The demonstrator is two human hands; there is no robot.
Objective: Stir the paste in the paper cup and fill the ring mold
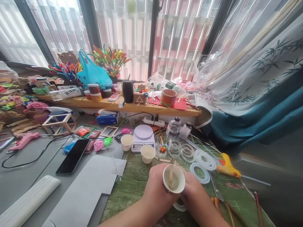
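Where your left hand (155, 181) meets right hand (192, 187): round white cup (181, 178), pale liquid (175, 183).
Stick (170, 177): flat wood.
Fingers (158, 171): curled about cup, tips hidden.

A home craft corner; leafy-patterned curtain (267, 63), pink glue gun (25, 140), scissors (219, 194)

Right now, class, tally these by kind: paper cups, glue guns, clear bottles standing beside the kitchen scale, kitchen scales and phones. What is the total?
Paper cups: 3
Glue guns: 2
Clear bottles beside the scale: 2
Kitchen scales: 1
Phones: 1
Total: 9
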